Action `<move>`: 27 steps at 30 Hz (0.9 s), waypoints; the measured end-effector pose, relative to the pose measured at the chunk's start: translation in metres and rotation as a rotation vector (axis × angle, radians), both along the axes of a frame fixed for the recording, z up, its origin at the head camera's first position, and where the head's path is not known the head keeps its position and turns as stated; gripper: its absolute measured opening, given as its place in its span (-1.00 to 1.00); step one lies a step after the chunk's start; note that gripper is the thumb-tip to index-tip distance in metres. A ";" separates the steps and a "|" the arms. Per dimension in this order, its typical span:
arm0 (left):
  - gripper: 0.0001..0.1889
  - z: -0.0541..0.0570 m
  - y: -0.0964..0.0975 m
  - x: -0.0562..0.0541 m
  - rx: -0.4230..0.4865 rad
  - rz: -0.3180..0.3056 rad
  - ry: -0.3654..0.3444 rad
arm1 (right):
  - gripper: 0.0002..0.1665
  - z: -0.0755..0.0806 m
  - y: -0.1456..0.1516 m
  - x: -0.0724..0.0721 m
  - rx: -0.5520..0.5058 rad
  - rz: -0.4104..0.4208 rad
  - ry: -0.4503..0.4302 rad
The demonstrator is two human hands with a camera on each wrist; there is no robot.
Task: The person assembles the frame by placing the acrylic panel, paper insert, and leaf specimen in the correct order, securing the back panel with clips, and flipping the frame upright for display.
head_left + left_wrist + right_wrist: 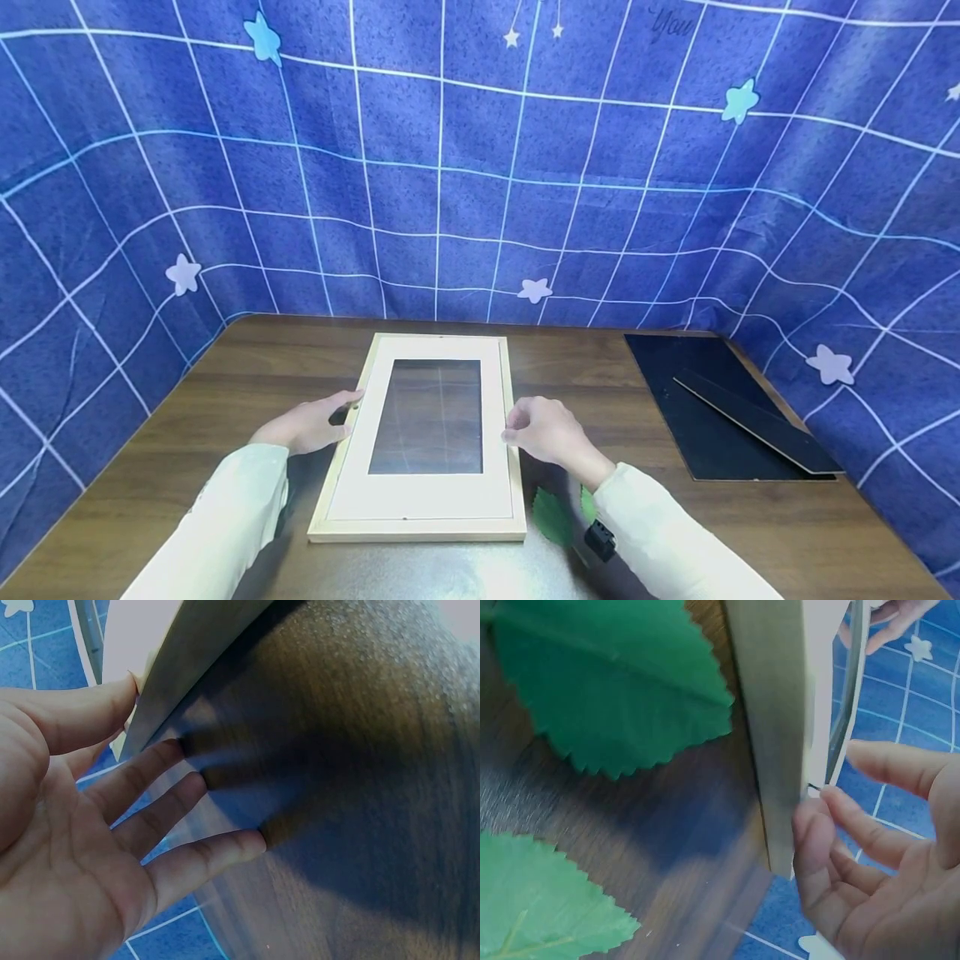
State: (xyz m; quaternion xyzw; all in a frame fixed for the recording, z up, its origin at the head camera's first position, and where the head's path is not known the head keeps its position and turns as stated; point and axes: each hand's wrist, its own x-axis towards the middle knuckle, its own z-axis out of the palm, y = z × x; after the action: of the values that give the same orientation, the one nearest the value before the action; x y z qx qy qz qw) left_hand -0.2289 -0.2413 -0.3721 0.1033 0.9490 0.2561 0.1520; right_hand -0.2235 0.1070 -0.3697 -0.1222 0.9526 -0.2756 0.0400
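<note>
A pale wooden picture frame (416,526) lies flat on the table, with a white mat (420,497) inside it around a see-through rectangular opening. At its left edge my left hand (311,423) rests with the fingers spread; in the left wrist view the thumb touches the frame's edge and several fingertips reach down towards the tabletop. My right hand (551,433) holds the right edge with curled fingers. Up close in the right wrist view, its fingertips (814,821) press at the wooden rim, beside a small dark tab (814,786) at the inner edge.
Two green serrated leaves (552,518) lie beside the frame's lower right, partly under my right forearm. A black board (667,375) lies at the table's right, its hinged-looking black strip (757,425) raised. Blue star-patterned cloth (480,167) hangs behind the brown table (570,358).
</note>
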 end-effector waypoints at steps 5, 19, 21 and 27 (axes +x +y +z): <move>-0.36 0.001 0.000 0.001 -0.003 0.001 -0.002 | -0.57 -0.007 0.000 -0.006 0.048 0.149 0.067; -0.13 0.000 0.002 0.003 -0.048 -0.004 0.007 | -0.30 -0.008 0.005 -0.004 0.150 0.334 -0.083; -0.12 0.000 0.003 0.003 -0.047 -0.006 0.009 | -0.30 -0.009 0.006 -0.005 0.148 0.333 -0.088; -0.14 -0.001 0.004 0.004 -0.053 0.005 0.017 | -0.29 -0.011 0.005 -0.006 0.160 0.313 -0.077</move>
State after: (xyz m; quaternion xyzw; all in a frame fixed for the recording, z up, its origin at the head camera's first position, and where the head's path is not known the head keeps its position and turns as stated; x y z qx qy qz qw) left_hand -0.2250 -0.2374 -0.3728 0.0989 0.9570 0.2306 0.1457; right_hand -0.2291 0.1120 -0.3805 -0.2546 0.9387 -0.1937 0.1282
